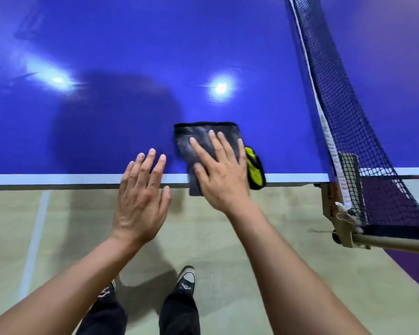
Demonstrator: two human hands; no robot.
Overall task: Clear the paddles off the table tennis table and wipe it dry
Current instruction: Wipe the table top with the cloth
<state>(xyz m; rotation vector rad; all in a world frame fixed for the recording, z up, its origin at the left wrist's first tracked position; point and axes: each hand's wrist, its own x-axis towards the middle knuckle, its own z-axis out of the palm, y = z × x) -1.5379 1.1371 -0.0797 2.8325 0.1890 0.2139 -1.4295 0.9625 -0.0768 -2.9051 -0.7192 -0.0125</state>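
A blue table tennis table fills the upper view, its white-edged near side running across the middle. A folded dark grey cloth with a black hem and a yellow-and-black corner lies on the table's near edge and overhangs it slightly. My right hand presses flat on the cloth with fingers straight and spread. My left hand is just left of the cloth, fingers straight, its fingertips over the table's edge. No paddles are in view.
The dark net runs along the right side, fixed to a wooden clamp post at the table's edge. Below lies a pale sports floor with white lines, and my two shoes.
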